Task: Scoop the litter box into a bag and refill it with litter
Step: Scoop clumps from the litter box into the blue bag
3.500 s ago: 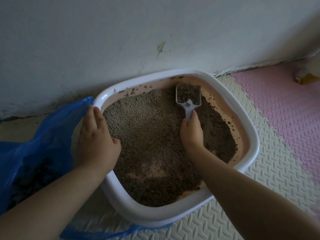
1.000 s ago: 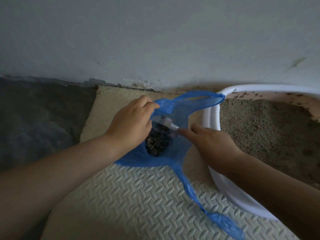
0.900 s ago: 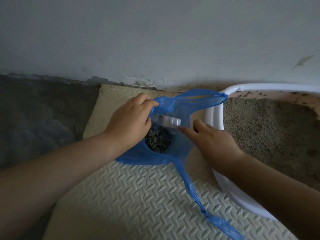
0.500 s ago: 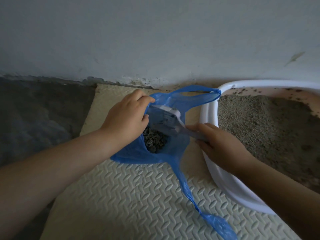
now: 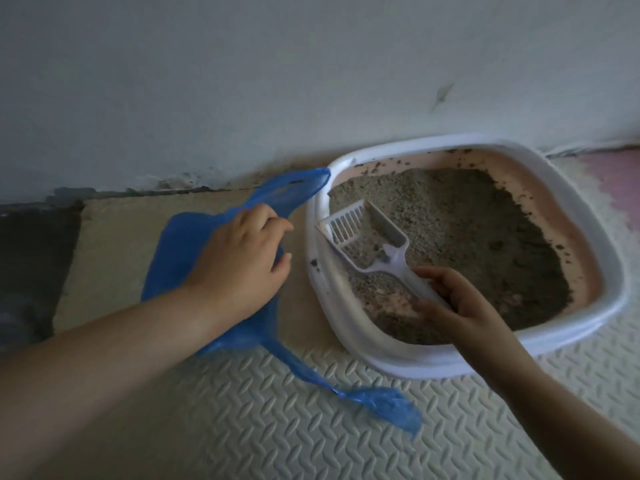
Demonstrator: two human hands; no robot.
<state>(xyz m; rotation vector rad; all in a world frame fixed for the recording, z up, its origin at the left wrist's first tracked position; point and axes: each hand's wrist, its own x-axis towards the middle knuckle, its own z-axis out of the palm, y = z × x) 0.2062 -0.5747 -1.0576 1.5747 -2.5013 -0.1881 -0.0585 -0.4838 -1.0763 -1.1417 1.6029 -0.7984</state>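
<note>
A white-rimmed litter box [image 5: 491, 367] with a pink inner wall stands on the floor mat against the wall, holding grey-brown litter [image 5: 460, 230]. My right hand [image 5: 457, 303] grips the handle of a white slotted scoop [image 5: 363, 233], whose empty head hangs over the box's left side. A blue plastic bag [image 5: 180, 244] lies on the mat left of the box. My left hand [image 5: 239, 265] lies on top of the bag with fingers loosely bent, and the bag's mouth is hidden under it. One blue bag handle [image 5: 381, 405] trails toward me.
A cream embossed foam mat [image 5: 242, 427] covers the floor, with a pink tile [image 5: 620, 181] at far right. A grey wall [image 5: 277, 81] runs close behind the box. Bare dark floor [image 5: 31, 258] lies at the left.
My right hand has drawn the scoop out of the bag and carried it right, over the litter box. The bag has gone flat under my left hand. The view has shifted right.
</note>
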